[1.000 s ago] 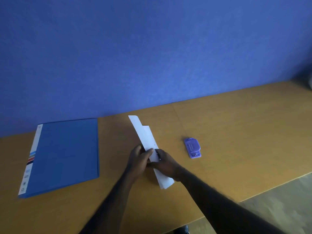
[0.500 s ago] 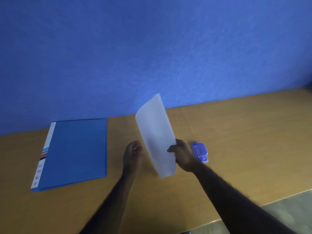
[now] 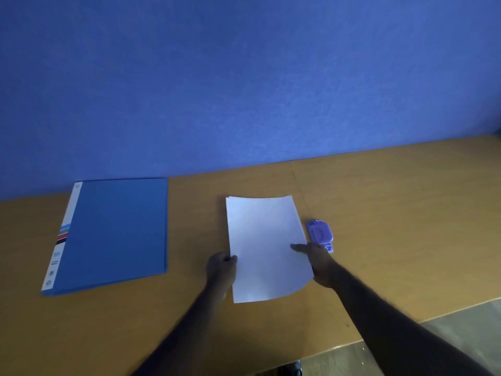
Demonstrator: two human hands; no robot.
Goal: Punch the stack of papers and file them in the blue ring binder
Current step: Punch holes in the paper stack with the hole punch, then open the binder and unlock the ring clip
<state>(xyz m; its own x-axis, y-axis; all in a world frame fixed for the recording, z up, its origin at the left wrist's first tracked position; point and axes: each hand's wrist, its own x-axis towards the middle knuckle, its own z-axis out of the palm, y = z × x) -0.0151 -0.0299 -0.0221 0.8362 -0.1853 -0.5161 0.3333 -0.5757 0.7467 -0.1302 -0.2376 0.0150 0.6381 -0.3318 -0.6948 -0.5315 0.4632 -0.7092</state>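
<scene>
A white stack of papers [image 3: 267,245] is held face-up, nearly flat, just above the wooden table [image 3: 406,226] at its middle. My left hand [image 3: 221,268] pinches its left edge. My right hand [image 3: 318,263] grips its right edge, thumb on top. A small purple hole punch [image 3: 320,232] lies on the table right behind my right hand, touching the papers' right edge in view. The blue ring binder [image 3: 113,234] lies closed on the table at the left, its white striped spine facing left.
A blue wall [image 3: 244,90] rises along the table's far edge. The table's near edge runs diagonally at the lower right, with grey floor [image 3: 461,329] beyond it. Bare wood lies between the binder and the papers.
The papers went from a narrow folded strip held in both hands to standing on edge in my right hand alone, and now lie spread flat with both hands on the side edges.
</scene>
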